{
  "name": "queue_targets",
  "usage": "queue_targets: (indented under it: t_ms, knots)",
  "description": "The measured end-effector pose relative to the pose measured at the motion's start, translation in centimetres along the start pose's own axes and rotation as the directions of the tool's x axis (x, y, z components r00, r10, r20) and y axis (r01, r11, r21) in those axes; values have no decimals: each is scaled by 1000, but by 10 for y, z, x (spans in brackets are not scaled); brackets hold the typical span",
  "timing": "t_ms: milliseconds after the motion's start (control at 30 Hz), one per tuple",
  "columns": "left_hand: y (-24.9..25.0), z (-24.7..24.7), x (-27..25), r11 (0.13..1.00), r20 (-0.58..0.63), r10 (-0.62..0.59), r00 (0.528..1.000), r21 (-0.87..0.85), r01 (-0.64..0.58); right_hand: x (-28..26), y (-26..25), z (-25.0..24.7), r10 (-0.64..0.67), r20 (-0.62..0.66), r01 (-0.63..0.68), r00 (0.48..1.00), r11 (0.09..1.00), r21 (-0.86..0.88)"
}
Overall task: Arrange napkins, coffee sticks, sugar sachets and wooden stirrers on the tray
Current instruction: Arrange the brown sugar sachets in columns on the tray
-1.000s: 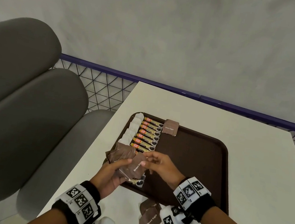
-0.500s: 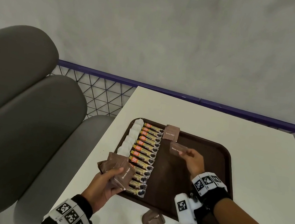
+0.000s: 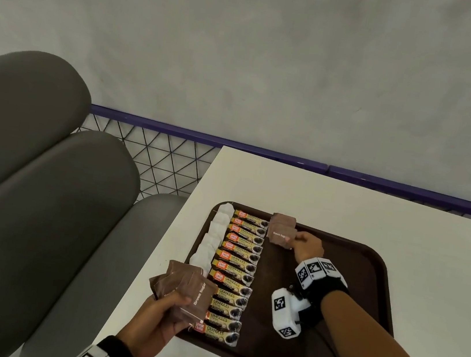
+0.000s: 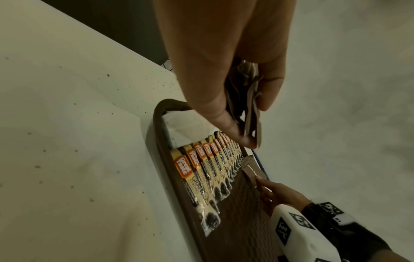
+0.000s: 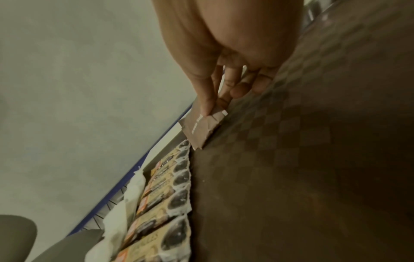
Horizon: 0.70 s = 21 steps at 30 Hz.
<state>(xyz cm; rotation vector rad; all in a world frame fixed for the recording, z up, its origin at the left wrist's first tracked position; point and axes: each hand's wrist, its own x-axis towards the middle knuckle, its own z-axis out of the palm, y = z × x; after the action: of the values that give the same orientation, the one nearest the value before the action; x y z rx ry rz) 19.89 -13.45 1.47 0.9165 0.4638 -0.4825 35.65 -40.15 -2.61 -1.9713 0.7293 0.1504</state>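
Sugar sachets are the step in hand: the right hand (image 3: 306, 245) pinches one sachet (image 3: 282, 237) low over the tray (image 3: 364, 287), just beside the sachet already laid (image 3: 282, 220), possibly overlapping it. Next comes letting go squarely beside the coffee sticks (image 3: 234, 272). The left hand (image 3: 156, 321) grips the spare sachets (image 3: 182, 289).

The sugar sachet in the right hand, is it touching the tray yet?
Touching. In the right wrist view the sugar sachet, pinched by the right hand, has its lower corner on the tray.
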Motion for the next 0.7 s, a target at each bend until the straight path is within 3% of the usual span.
queue_targets:
  t_ms: [133, 333, 567, 700]
  knots:
    - [1, -8, 4, 1000, -29, -6, 1000, 1, 6, 7, 3, 7, 24, -54, -30, 998, 993, -112]
    - [0, -9, 4, 1000, -71, 10, 997, -19, -11, 10, 4, 12, 52, -80, -62, 995, 989, -133]
    - [4, -7, 0, 1000, -84, -15, 996, -28, 12, 7, 3, 11, 16, -79, -30, 997, 982, -187]
    - [3, 0, -2, 1000, -46, 14, 999, -9, -14, -4, 2, 3, -90, -107, 68, 990, 978, -198]
